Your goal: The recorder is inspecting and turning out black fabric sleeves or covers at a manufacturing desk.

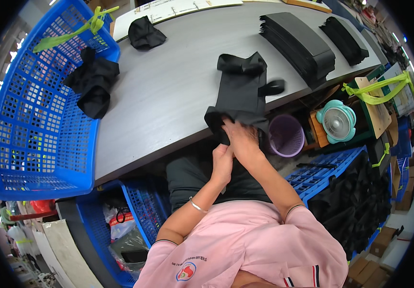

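Left hand (222,158), right hand (243,140) at bag (240,93); cannot tell whether fingers (229,127) are clamped. Bin (286,139) right of fingers.

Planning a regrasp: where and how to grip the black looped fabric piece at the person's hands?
Probably pinch the side loop of the black fabric piece from the right: it juts past the edge, clear of the left hand and right hand at the near end.
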